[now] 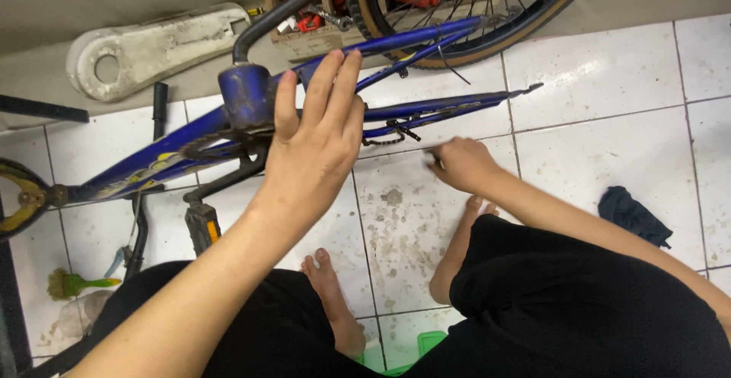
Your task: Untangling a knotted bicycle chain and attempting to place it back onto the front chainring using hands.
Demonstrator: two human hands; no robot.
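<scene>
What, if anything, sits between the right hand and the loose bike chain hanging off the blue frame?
Nothing visible does. The right hand is low over the tile floor, just right of the chain hanging under the blue frame. The left hand is off to the side, by the crank.

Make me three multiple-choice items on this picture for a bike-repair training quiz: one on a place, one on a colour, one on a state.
1. Where does the dark cloth lie?
A. on the tiled floor, beside the person's right arm
B. over the wheel
C. in the toolbox

2. What colour is the bicycle frame?
A. red
B. blue
C. white

3. How is the left hand?
A. fisted round a wrench
B. flat on the floor
C. open, fingers spread, by the frame

Answers: 1 A, the cloth sits on white tile; 2 B, the tubes are blue; 3 C, the fingers are extended, gripping nothing.
</scene>
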